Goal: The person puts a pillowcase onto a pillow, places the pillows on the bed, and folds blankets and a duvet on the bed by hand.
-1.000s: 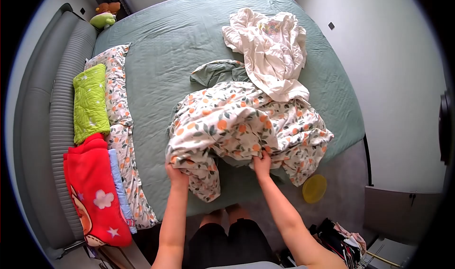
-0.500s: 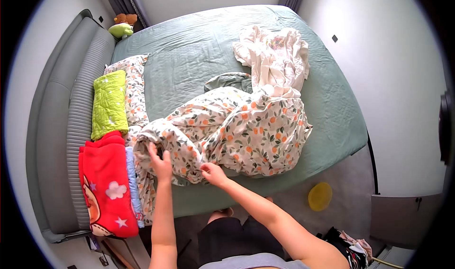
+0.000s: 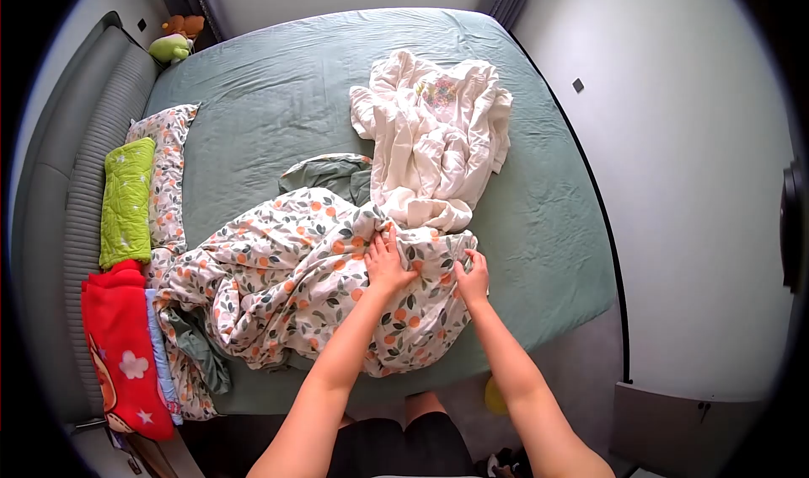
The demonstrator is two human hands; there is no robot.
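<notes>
A duvet (image 3: 278,259) with orange fruit and leaves printed on white lies bunched along the near side of the bed, its green underside showing in folds. My left hand (image 3: 388,265) rests on its upper right part, fingers spread over the cloth. At the duvet's right end is my right hand (image 3: 474,277), touching the edge, with the thumb apart from slightly bent fingers. Just beyond both hands spreads a crumpled white cloth (image 3: 438,141) with a colourful printed patch. Its near end meets the duvet.
A green sheet (image 3: 253,132) covers the bed. By the grey headboard (image 3: 50,191) lie a fruit-print pillow (image 3: 168,141), a lime-green quilted piece (image 3: 126,200) and a red folded blanket (image 3: 126,343). Plush toys (image 3: 173,48) sit at the far corner. A yellow round object (image 3: 495,396) is on the floor.
Both hands have moved right, from the duvet's left end to its right part. The view has shifted right too. More green underside now shows at the duvet's left end.
</notes>
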